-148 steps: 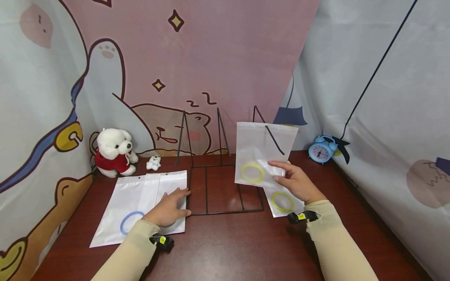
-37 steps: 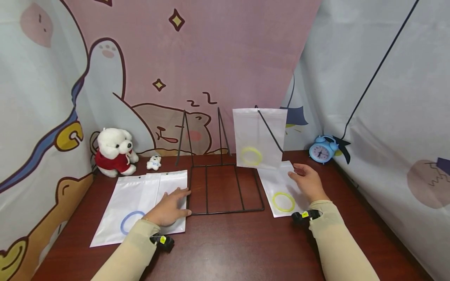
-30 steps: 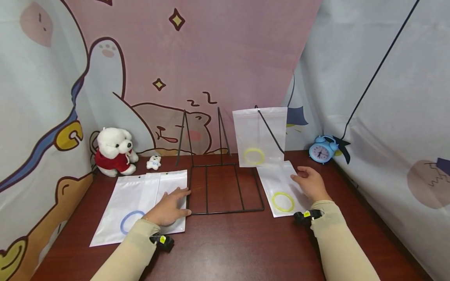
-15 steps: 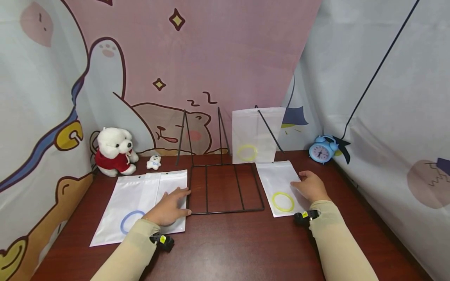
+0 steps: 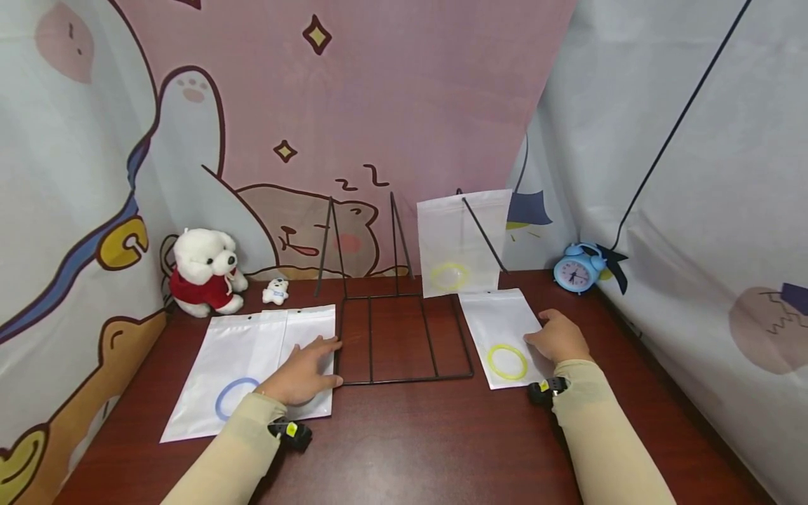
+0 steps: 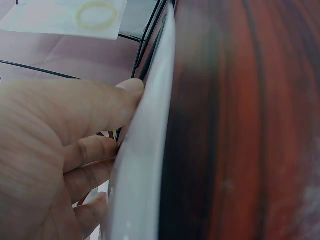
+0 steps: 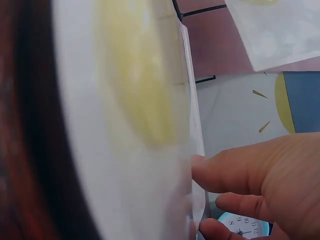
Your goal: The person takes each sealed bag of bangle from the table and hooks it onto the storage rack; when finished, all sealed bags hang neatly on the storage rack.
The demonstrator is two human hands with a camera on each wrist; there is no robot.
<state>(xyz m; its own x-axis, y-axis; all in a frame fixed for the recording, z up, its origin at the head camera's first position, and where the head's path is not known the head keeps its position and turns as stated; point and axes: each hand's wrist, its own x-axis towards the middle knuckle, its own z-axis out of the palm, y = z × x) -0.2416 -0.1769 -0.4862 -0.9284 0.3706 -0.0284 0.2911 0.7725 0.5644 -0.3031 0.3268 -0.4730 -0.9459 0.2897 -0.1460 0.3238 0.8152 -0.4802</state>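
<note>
My left hand [image 5: 300, 373] rests with spread fingers on white pouches [image 5: 271, 351] at left, one showing a blue ring [image 5: 235, 398]; its fingertips reach the left edge of the black wire rack [image 5: 404, 381]. A white pouch [image 5: 463, 231] with a yellow ring [image 5: 449, 277] hangs on the rack's right hook. Below and right of it, another pouch [image 5: 499, 319] with a yellow ring [image 5: 508, 362] lies on the table. At its right edge is my right hand [image 5: 558, 337], fingers bent; in the right wrist view the thumb of the hand [image 7: 280, 185] touches the pouch edge.
A white plush dog [image 5: 205, 270] in red and a small white figure [image 5: 275, 292] stand at the back left. A blue alarm clock [image 5: 577, 268] is at the back right. Two more rack hooks [image 5: 334, 238] rise behind the frame. Patterned cloth surrounds the table [image 5: 404, 449].
My right hand let go of the pouch now hanging on the right hook and moved down to the right edge of the lying one. The hanging pouch swung slightly. My left hand stayed put.
</note>
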